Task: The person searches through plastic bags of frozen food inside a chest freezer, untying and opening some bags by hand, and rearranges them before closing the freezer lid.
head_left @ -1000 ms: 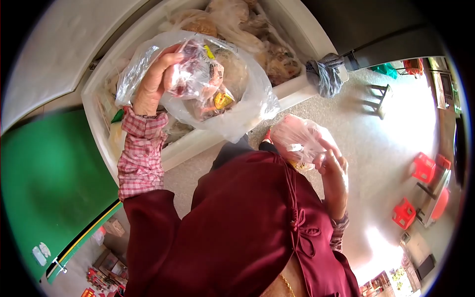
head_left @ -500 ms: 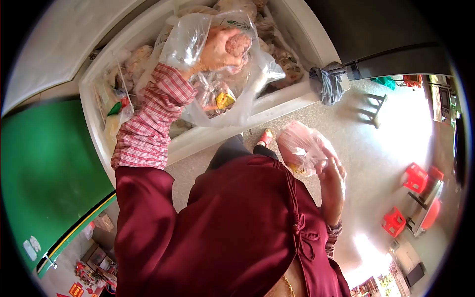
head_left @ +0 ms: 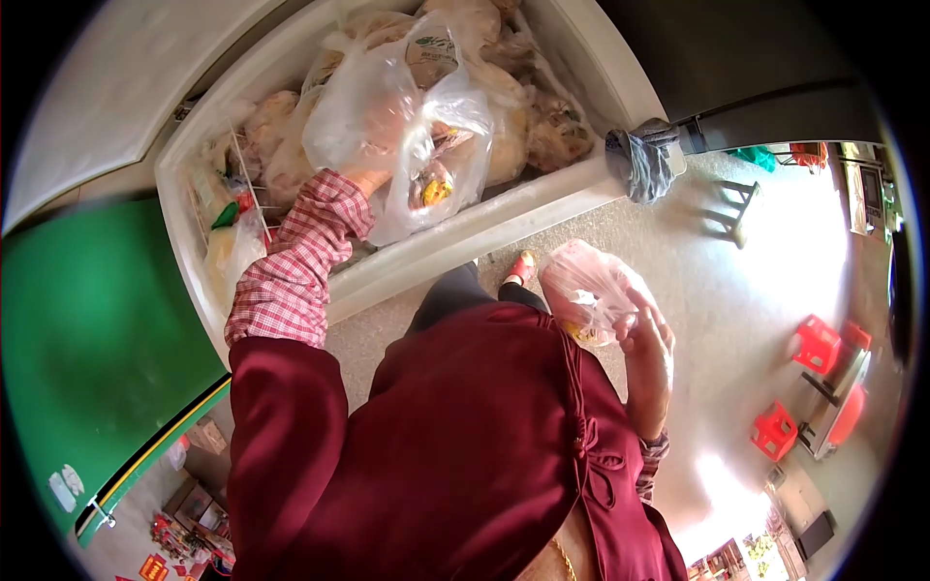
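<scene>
Reaching into a translucent white plastic bag (head_left: 354, 107), my left hand (head_left: 373, 174) shows mainly its wrist; the fingers are blurred behind the plastic, and what they hold, if anything, is hidden. Yellow-marked packets (head_left: 433, 186) show in the front part of this bag, over the open chest freezer (head_left: 542, 198). Lower right, outside the freezer, my right hand (head_left: 647, 339) is closed on the top of a pinkish plastic bag (head_left: 586, 286), which hangs above the floor with something yellowish at its bottom.
Other bagged items (head_left: 557, 131) fill the freezer around the white bag. A grey cloth (head_left: 639, 165) is tied at the freezer's right corner. Red stools (head_left: 817, 344), a small dark stool (head_left: 738, 213) and a table are at right. A green surface (head_left: 97, 358) lies left.
My left hand, earlier raised with a wrapped reddish item and then holding a round pinkish item in the bag, is now lower behind the plastic. The right hand still holds its bag.
</scene>
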Action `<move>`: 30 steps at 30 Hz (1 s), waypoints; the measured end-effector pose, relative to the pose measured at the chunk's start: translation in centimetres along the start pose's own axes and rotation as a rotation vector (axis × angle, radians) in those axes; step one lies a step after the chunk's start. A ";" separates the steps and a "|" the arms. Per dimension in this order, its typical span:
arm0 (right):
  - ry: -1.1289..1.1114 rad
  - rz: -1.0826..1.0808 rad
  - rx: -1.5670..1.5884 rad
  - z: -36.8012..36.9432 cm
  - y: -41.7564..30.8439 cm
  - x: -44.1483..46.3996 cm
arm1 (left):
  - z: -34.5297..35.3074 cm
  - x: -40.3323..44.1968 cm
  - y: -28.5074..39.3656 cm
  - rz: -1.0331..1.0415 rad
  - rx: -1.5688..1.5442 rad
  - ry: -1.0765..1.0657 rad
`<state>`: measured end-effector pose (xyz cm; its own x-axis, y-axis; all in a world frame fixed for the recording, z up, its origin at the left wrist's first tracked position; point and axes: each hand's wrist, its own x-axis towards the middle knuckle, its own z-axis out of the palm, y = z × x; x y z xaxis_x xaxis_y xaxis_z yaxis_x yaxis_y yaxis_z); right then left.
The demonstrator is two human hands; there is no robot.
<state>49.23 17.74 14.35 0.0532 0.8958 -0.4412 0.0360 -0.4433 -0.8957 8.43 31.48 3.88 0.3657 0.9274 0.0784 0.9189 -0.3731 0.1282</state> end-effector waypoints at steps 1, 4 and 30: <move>0.006 -0.015 -0.016 0.3 -0.4 -0.1 | 0.3 -0.1 -0.3 -0.045 -0.030 0.013; -0.030 0.045 0.027 0.1 -1.2 0.0 | 0.5 0.4 -0.1 -0.133 -0.157 0.065; -0.922 -0.522 0.406 3.3 -23.2 -0.6 | -5.1 -3.2 23.4 0.105 -0.489 0.281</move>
<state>45.10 27.56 35.22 -0.6350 0.7241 0.2692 -0.4969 -0.1160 -0.8600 28.03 19.67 11.64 0.3363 0.8677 0.3662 0.6800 -0.4927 0.5430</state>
